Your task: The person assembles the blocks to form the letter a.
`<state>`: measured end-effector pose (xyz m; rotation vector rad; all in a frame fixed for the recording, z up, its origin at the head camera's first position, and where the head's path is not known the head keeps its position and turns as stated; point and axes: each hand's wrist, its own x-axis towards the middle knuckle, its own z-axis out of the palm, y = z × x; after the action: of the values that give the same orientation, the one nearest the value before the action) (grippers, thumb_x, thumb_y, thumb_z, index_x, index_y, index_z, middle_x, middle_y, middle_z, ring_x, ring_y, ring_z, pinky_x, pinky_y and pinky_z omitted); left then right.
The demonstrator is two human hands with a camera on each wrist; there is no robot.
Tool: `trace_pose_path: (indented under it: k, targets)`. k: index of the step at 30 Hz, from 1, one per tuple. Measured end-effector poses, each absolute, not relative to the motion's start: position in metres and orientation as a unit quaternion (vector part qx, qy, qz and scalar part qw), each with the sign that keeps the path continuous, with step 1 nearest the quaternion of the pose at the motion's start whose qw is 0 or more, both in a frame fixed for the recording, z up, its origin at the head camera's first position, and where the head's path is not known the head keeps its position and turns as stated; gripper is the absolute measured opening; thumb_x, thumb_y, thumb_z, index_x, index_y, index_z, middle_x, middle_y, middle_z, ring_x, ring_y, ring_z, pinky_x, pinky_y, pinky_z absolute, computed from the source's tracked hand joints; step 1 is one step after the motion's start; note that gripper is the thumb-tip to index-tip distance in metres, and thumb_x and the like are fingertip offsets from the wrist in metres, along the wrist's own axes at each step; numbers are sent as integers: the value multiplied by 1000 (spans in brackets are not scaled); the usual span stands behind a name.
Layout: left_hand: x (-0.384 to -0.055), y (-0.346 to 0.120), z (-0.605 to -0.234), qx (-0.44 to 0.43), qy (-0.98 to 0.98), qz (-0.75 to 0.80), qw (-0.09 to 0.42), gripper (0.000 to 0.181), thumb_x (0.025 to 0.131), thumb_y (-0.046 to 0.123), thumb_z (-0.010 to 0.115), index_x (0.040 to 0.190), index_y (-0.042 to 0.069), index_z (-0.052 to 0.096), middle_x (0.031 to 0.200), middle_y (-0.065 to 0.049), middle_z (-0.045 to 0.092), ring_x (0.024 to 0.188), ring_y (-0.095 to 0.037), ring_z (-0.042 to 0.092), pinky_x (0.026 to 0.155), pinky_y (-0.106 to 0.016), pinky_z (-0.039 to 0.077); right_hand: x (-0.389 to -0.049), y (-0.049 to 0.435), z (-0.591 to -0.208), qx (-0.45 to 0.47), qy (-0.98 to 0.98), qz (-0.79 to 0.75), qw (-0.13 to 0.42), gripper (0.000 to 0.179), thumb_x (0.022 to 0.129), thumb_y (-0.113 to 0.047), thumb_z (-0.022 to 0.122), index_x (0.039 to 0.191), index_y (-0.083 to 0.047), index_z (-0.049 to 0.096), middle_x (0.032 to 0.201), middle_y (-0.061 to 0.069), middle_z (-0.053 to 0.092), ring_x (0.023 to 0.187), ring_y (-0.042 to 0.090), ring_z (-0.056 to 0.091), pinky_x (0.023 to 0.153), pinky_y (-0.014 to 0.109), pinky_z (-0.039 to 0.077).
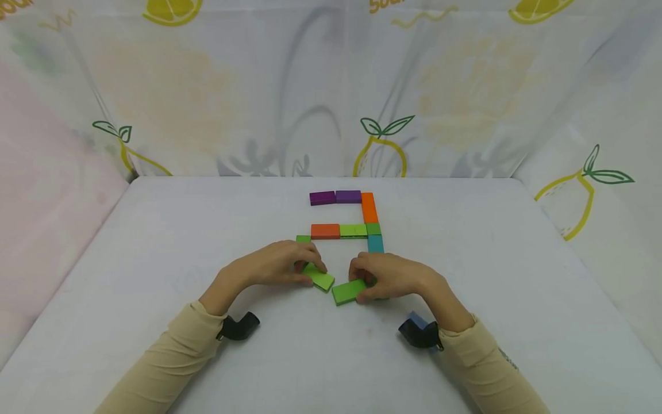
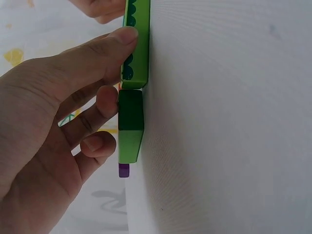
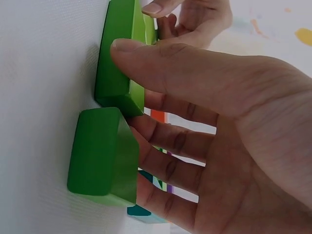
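Observation:
My left hand (image 1: 284,263) pinches a light green block (image 1: 322,278) that lies slanted on the table; in the left wrist view the thumb presses its dark scalloped face (image 2: 128,68). A shorter green block (image 2: 130,124) sits beside those fingers. My right hand (image 1: 390,273) holds a green rectangular block (image 1: 345,292) between thumb and fingers, its near end close to the light green one. Against the curled fingers of that hand, in the right wrist view, stands another green block (image 3: 97,156), mostly hidden by the hand from the head view.
Beyond the hands, flat blocks form a connected line: dark purple (image 1: 323,198), violet (image 1: 349,196), orange (image 1: 369,207), small green (image 1: 373,229), light green (image 1: 353,230), red-orange (image 1: 325,232) and teal (image 1: 375,244). A lemon-print curtain (image 1: 258,86) hangs behind the white table (image 1: 155,241).

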<state>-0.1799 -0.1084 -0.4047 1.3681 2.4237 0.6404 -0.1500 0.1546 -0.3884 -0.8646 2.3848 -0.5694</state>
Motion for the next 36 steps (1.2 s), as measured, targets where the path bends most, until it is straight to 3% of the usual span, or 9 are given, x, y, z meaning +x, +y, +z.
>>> trace_pose_path:
  k: [36]
  targets:
    - [-179,-108,-405,474,841,221,137,25,83,23,73,108,24,69,99,10,61,74,-9,51,71,-21,43,-153,162,-387,-314,894,-208,243,25,83,-24,73,102,-15,60,91,-2,52,78,11,49,69,21,42]
